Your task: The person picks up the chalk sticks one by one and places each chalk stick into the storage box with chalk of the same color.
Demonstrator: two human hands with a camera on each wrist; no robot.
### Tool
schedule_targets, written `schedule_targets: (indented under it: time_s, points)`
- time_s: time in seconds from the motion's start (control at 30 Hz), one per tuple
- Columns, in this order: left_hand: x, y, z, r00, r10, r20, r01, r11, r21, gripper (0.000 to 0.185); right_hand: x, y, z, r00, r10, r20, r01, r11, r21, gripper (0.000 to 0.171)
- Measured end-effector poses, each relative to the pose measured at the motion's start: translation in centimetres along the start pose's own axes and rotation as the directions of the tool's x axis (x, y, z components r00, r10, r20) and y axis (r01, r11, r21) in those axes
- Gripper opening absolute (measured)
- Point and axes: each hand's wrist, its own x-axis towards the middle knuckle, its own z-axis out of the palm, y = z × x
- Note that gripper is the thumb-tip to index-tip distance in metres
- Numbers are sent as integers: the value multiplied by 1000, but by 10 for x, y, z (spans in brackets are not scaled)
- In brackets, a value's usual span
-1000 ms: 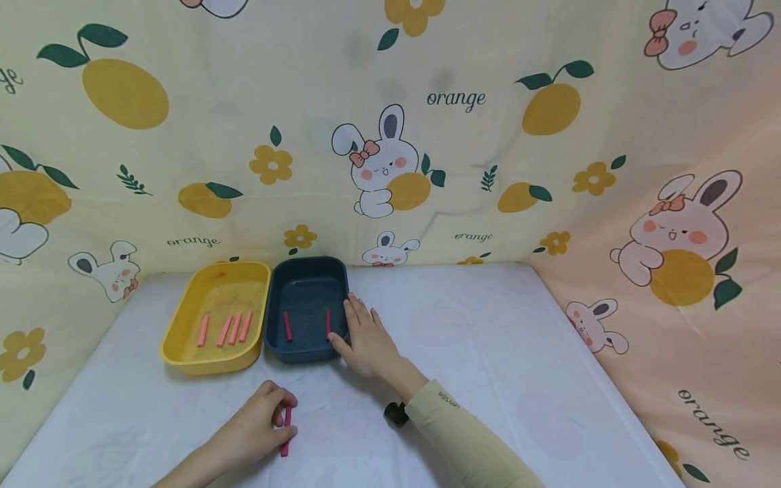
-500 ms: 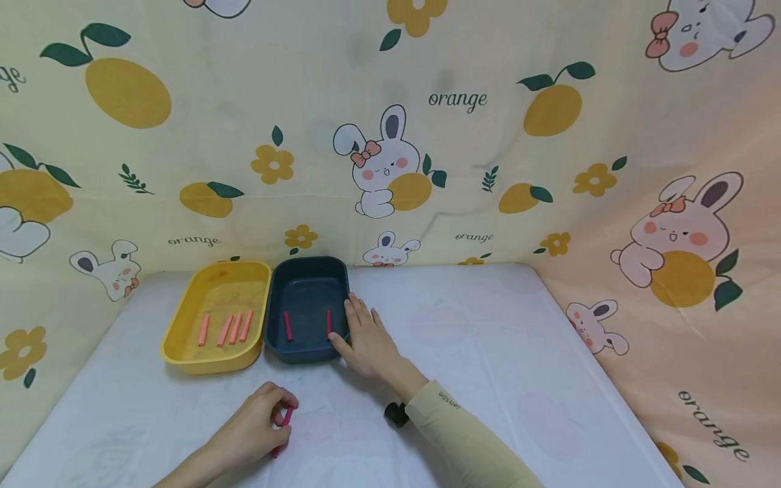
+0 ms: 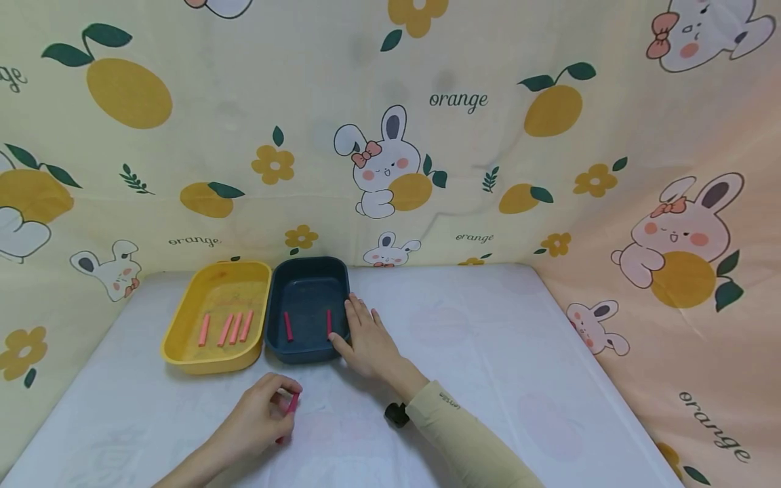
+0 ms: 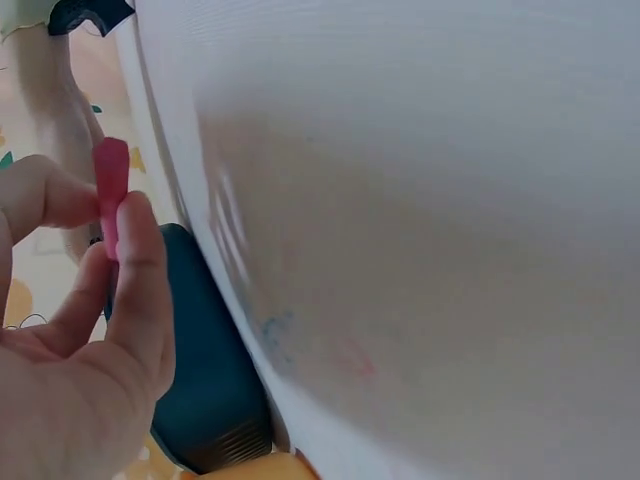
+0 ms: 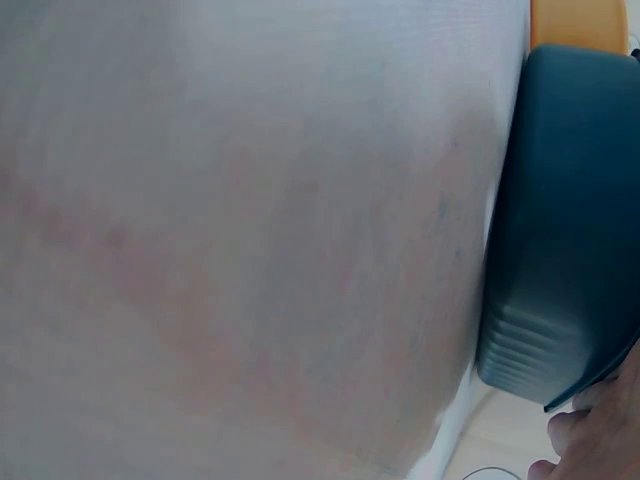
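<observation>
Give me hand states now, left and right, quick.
Left hand: pinches a dark pink stick between thumb and fingers.
Right hand: open, fingers straight against the dark blue tray.

A: State your left hand (image 3: 259,420) position.
B: You pinch a red stick (image 3: 291,405) above the table (image 3: 488,352). Your right hand (image 3: 366,339) rests against the blue tray (image 3: 305,271).
</observation>
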Motion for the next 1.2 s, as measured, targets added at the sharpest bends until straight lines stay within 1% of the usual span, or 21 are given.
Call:
schedule_targets:
  time_s: [0.1,0.2,0.37,0.47,0.6,0.7,0.83,1.0,1.1,1.2]
  points:
    - [1,1,0,997,72,-37,-73,997,-18,39,0,0,0,1000,1,-3,-1,1000,2,83]
    - [4,5,0,992,92,-85,-96,994,-43,39,0,0,1,1000,0,-7,0,1000,1,83]
    - [11,15,0,986,79,-150,-92,992,-84,39,0,1,1,1000,0,-8,0,1000,-4,84]
    - [17,20,-2,976,107,-191,-125,989,-85,39,0,1,0,1000,-4,-10,4,1000,-12,83]
    - [26,25,-5,954,177,-241,-200,977,-76,41,0,0,0,1000,-10,-14,9,1000,-20,82]
    - [34,29,-8,944,200,-263,-226,972,-69,41,0,0,0,1000,-9,-14,9,1000,-19,82]
    - [48,32,-11,934,204,-292,-233,970,-68,40,0,1,0,1000,-10,-11,10,1000,-17,82]
    - [66,33,-17,923,215,-318,-245,968,-54,38,1,1,0,1000,-12,-8,12,1000,-17,82]
    - [76,32,-20,921,211,-327,-240,969,-50,37,0,1,-1,1000,-16,-10,16,1000,-10,82]
    - [85,31,-22,923,198,-329,-225,973,-46,37,0,0,-1,1000,-15,-11,15,1000,0,82]
